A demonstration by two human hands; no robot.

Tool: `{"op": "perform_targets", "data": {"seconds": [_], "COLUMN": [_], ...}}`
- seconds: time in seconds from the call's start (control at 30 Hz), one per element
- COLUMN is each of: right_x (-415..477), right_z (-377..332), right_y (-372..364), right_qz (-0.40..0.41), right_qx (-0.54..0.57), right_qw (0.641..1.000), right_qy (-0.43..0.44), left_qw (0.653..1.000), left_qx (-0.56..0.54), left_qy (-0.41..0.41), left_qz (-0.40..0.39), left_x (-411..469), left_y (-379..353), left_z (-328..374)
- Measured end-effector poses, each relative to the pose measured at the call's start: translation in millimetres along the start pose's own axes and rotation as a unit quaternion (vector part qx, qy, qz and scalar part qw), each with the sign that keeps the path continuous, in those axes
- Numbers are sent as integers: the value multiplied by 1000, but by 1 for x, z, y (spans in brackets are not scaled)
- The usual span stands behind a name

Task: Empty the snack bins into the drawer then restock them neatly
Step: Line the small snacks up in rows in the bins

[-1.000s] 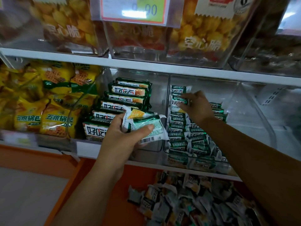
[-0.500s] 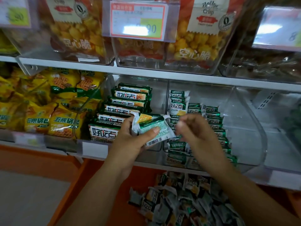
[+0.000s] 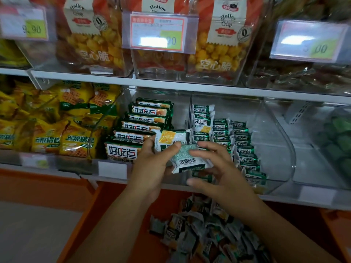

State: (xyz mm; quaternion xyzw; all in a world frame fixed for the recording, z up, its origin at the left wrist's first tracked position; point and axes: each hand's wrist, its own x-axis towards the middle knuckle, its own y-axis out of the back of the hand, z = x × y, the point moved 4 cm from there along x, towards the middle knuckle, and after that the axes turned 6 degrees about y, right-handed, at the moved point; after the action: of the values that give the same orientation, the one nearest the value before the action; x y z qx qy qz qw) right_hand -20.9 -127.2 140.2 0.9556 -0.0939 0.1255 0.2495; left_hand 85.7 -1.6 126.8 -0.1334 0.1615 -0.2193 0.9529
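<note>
- The drawer [image 3: 117, 215] sits open at six o'clock. The loose packets [image 3: 209, 238] are heaped in it, so I judge the emptying done and plenty still left to restock.
- The clear bin [image 3: 275, 141], at two o'clock from the hands, is part filled. The rows of small green packets [image 3: 245, 149] stand on edge along its left side, and its right side is bare.
- The left hand [image 3: 152, 168] has not moved. It stays clamped on the held packets [image 3: 182, 149], thumb across the top one, in front of the bin's lip.
- The right hand [image 3: 218, 173] was deep in the bin a second ago, at the rear stack towards twelve o'clock. It has now come back out empty, to three o'clock of the bundle.
- Its fingers are spread apart, index above and thumb below the barcoded wrapper. With the blur, I cannot tell whether they touch it yet.
- I read that as one packet shelved and the next pick about to begin.
</note>
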Motion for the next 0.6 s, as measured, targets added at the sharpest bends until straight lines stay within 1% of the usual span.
{"op": "perform_targets", "data": {"seconds": [0.03,0.1,0.13,0.23,0.3,0.33,0.4,0.43,0.53,0.6], "right_x": [1,5,7,10,10,11,13,14,13,14], "right_z": [0,2,3,5,9,11,16,18,22,22], "right_y": [1,7,10,17,19,19,19,18,15,14], "right_qz": [0,39,54,64,58,51,44,46,51,46], "right_qx": [-42,-80,-68,38,61,58,64,77,106,99], "right_qw": [999,996,996,994,989,988,984,982,976,979], "right_qy": [14,33,18,-78,-118,-134,-157,-165,-182,-174], "left_qw": [1000,999,999,1000,1000,1000,998,996,996,996], "left_qx": [6,4,-2,-5,-17,-8,41,63,86,89], "left_qy": [9,37,44,26,14,10,13,16,15,17], "left_qz": [-8,-18,-20,0,1,-15,-50,-54,-30,-17], "left_x": [0,-3,-4,-4,-2,-2,-2,-1,2,3], "left_y": [-1,-6,-7,-4,0,0,-3,-4,-3,-2], "left_z": [0,0,0,4,5,6,2,-1,-5,-6]}}
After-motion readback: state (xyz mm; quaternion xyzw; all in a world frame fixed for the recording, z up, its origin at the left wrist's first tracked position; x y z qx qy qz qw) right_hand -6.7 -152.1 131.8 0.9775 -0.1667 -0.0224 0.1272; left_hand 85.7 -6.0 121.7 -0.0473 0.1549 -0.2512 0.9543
